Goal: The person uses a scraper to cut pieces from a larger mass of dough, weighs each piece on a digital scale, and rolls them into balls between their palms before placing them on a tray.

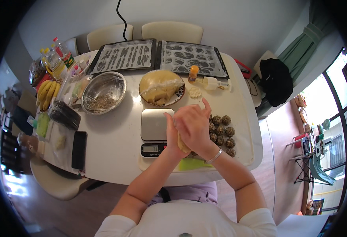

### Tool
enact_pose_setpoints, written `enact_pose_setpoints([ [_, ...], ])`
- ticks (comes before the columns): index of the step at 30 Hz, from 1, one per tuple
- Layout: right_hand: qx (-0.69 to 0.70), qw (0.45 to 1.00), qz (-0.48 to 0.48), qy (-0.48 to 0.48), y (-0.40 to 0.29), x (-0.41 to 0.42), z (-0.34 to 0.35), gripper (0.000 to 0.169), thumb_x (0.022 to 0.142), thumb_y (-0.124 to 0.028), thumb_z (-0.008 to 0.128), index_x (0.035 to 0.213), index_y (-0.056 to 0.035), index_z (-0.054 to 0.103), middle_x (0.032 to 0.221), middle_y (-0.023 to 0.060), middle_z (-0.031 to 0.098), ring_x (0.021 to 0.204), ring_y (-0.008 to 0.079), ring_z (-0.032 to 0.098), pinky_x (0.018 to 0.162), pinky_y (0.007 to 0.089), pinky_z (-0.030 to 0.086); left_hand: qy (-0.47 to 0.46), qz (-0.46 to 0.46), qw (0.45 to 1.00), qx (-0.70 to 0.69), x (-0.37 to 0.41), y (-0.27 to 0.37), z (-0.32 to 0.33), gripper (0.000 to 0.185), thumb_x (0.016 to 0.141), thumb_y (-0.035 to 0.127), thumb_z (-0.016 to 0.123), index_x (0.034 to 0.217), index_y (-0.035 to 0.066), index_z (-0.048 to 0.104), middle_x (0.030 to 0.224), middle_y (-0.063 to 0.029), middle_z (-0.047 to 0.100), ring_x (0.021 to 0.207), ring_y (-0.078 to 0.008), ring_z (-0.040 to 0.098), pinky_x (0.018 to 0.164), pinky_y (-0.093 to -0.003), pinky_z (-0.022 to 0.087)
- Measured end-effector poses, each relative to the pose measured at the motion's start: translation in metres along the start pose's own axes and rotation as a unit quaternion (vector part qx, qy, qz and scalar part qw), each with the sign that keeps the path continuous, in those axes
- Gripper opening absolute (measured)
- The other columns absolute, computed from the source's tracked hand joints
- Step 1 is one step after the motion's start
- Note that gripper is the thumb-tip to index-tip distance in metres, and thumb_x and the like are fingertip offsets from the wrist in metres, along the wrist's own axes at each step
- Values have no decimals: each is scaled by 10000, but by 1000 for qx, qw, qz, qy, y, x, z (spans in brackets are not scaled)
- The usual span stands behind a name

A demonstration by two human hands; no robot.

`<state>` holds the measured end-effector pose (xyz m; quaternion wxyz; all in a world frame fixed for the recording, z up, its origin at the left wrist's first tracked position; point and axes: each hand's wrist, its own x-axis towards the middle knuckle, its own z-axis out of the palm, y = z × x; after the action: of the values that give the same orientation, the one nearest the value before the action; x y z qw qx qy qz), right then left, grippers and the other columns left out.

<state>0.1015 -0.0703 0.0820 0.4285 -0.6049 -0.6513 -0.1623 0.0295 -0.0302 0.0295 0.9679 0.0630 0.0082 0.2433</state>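
A piece of yellow dough (pixel 183 144) is pressed between my palms above the table's front part. My left hand (pixel 172 138) lies beneath it with the thumb raised. Over the top comes my right hand (pixel 193 126), its palm on the dough and one finger sticking up; most of the piece is hidden. Just left of my hands sits a kitchen scale (pixel 153 124) with a steel plate and a lit display. Several dark, speckled filling balls (pixel 219 130) stand in rows to the right, partly covered by my right hand. A lime-green scraper (pixel 194 164) lies under my wrists.
Beyond the scale, a large dough mound (pixel 160 84) under plastic film rests on a patterned plate (pixel 178 96). A film-covered steel bowl (pixel 120 99) stands left of it. Two lined baking trays (pixel 126 56) are at the back. A black phone (pixel 79 150) and bananas (pixel 47 93) are left.
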Motion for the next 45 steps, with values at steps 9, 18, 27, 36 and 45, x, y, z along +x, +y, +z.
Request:
enact_pose_setpoints([
  [9, 9, 988, 127, 84, -7, -8, 15, 101, 952, -185, 552, 958, -114, 624, 1058, 43, 613, 1076, 271, 565, 1100, 540, 211, 27, 136, 990, -5, 5, -3, 3, 917, 823, 857, 296, 1388, 147, 428, 1287, -75, 543, 1214, -249, 506, 1084, -434, 393],
  [18, -199, 979, 33, 39, -27, -2, 4, 128, 926, -228, 586, 995, -134, 638, 1110, 19, 595, 1148, 252, 546, 1129, 570, 172, -21, 113, 975, 189, -5, -6, 9, 1005, 828, 876, 159, 1543, 172, 225, 1499, -57, 350, 1364, -200, 388, 1119, -376, 344],
  [27, 109, 963, 245, -33, 11, -7, 6, 195, 1008, -203, 466, 977, -95, 626, 948, 43, 621, 1061, 280, 577, 1124, 570, 144, -40, -8, 988, 147, -4, -2, 3, 1142, 717, 959, 176, 1548, 176, 197, 1520, -58, 340, 1385, -208, 382, 1122, -364, 347],
  [36, -219, 973, 62, -33, 11, -3, 8, 237, 977, -254, 531, 865, -60, 609, 839, 46, 617, 1049, 256, 587, 1067, 670, 160, 99, -16, 973, 206, -5, -8, 22, 1166, 704, 964, 213, 1498, 118, 325, 1448, -40, 448, 1323, -197, 456, 1087, -356, 390],
  [45, 221, 892, 359, -162, 29, 2, 3, 359, 1023, -369, 436, 929, -81, 629, 815, 48, 636, 952, 283, 593, 1043, 638, 228, 3, -72, 995, 66, -2, 1, -1, 1034, 781, 908, 247, 1470, 147, 365, 1348, -35, 516, 1238, -207, 518, 1036, -360, 433],
])
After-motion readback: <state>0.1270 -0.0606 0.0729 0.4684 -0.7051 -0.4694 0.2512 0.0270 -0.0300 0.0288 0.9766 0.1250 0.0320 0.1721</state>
